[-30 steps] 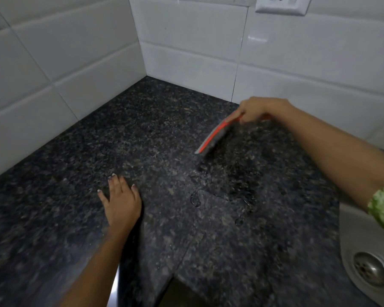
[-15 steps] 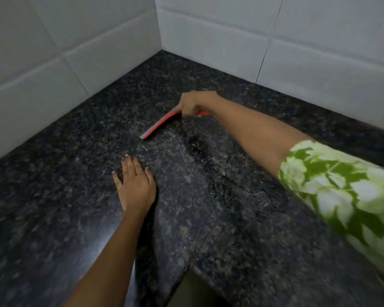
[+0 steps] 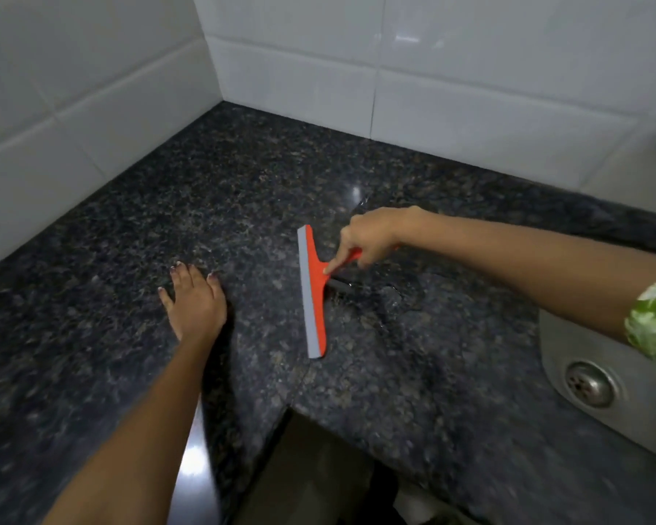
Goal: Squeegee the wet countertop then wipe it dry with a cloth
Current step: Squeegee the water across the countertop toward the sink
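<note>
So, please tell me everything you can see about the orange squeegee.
The squeegee has an orange plastic-looking head with a long grey blade strip along its left edge and a short orange handle. It lies low on the dark speckled countertop, blade running near to far. The right hand grips the handle, forefinger stretched toward the head. Water glistens just right of it.

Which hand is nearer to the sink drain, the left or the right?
The right. The right hand grips the squeegee up-left of the sink drain; the left hand lies flat on the countertop, farther left.

Glossy speckled granite countertop (image 3: pixel 213 206), plastic squeegee (image 3: pixel 313 297), shiny metal sink (image 3: pixel 569 354), glazed tiles (image 3: pixel 300 58).
</note>
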